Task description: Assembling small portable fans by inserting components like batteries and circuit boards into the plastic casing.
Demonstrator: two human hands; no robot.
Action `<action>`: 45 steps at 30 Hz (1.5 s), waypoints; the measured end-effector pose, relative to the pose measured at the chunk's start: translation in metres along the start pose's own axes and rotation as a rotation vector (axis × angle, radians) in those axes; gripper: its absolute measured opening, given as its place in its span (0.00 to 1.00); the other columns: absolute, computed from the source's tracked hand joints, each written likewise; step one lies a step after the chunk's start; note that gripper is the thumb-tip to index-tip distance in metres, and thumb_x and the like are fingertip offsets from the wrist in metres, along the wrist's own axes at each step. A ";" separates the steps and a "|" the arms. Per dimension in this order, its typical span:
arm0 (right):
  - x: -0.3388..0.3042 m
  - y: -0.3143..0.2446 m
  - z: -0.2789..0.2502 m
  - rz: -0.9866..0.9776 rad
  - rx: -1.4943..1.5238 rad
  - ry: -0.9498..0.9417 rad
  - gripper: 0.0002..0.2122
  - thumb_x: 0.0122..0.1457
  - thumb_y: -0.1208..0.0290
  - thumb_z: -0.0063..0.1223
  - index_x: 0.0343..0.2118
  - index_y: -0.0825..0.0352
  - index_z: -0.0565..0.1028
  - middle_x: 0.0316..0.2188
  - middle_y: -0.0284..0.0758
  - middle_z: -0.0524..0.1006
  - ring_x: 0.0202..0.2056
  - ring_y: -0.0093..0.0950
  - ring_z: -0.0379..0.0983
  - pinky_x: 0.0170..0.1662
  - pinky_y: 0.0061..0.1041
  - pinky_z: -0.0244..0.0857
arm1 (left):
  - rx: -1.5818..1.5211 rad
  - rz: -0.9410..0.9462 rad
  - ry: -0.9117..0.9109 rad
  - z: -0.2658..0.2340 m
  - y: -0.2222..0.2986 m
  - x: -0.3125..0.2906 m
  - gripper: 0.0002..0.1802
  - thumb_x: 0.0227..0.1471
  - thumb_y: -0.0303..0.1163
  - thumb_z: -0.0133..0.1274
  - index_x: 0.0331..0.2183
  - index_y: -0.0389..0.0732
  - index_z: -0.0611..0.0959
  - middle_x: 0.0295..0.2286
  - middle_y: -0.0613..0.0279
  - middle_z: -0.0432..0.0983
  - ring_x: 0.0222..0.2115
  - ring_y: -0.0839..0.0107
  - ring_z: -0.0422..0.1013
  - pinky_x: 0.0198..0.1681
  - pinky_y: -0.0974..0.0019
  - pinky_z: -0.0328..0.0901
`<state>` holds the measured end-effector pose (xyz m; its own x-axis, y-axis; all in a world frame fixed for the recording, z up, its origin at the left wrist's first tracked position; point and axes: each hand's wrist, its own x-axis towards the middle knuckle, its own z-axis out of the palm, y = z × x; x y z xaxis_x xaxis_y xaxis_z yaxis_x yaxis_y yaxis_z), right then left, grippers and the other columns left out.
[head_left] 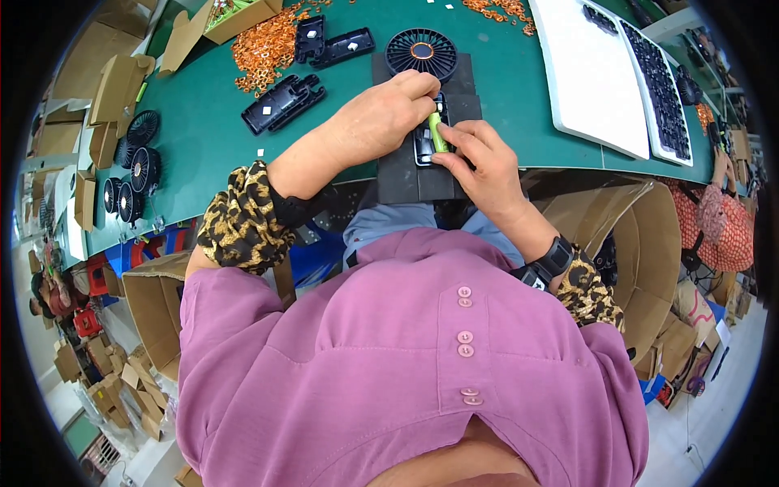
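Head view: green cell (439,136) lies lengthwise along the open black housing (423,148), on a dark pad (398,188) at the near edge of the green worktable (195,134). The pad reaches past that edge, probably to bring the work close to the body. Round fan (421,50) rests grille up toward the pad's far end; the housing's hollow faces up, presumably so both hands can get into it.

Right hand (489,162): thumb and forefinger nearly together, closed on the cell, apparently to steady it; other fingers loosely curled. Left hand (380,115): arches over the housing's far end, fingertips bunched together; whether they pinch anything cannot be told. Spare black shells (284,104) lie left of the pad, likely for easy reach.
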<state>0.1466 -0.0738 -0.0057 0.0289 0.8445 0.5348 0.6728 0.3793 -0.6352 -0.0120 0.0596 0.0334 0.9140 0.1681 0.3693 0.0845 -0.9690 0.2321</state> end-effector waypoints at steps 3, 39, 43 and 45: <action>0.001 -0.001 -0.001 -0.019 -0.022 -0.014 0.15 0.46 0.73 0.64 0.38 0.68 0.76 0.36 0.37 0.73 0.29 0.32 0.73 0.32 0.27 0.69 | 0.031 0.017 0.025 0.003 0.001 -0.001 0.08 0.39 0.21 0.52 0.28 0.32 0.78 0.38 0.55 0.69 0.41 0.59 0.67 0.41 0.64 0.68; 0.012 -0.011 -0.001 -0.198 -0.333 -0.182 0.15 0.48 0.77 0.57 0.40 0.75 0.73 0.41 0.40 0.72 0.37 0.35 0.70 0.38 0.29 0.69 | -0.200 -0.259 0.138 0.003 0.006 -0.031 0.17 0.42 0.15 0.51 0.37 0.39 0.81 0.41 0.55 0.73 0.44 0.56 0.69 0.47 0.62 0.66; 0.013 -0.011 0.000 -0.207 -0.340 -0.176 0.15 0.49 0.77 0.57 0.41 0.75 0.73 0.42 0.40 0.72 0.38 0.35 0.70 0.38 0.29 0.69 | -0.231 -0.220 0.147 0.005 0.009 -0.043 0.17 0.42 0.15 0.51 0.36 0.40 0.80 0.42 0.56 0.72 0.47 0.57 0.68 0.48 0.60 0.66; 0.013 -0.012 -0.001 -0.200 -0.338 -0.176 0.15 0.49 0.77 0.57 0.41 0.75 0.73 0.42 0.40 0.72 0.38 0.35 0.70 0.38 0.29 0.69 | -0.182 -0.180 0.147 0.007 0.011 -0.041 0.17 0.42 0.15 0.50 0.37 0.40 0.80 0.42 0.56 0.72 0.46 0.56 0.68 0.48 0.60 0.66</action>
<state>0.1395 -0.0673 0.0094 -0.2340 0.8296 0.5069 0.8575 0.4219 -0.2946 -0.0463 0.0412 0.0147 0.8222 0.3715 0.4313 0.1551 -0.8752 0.4582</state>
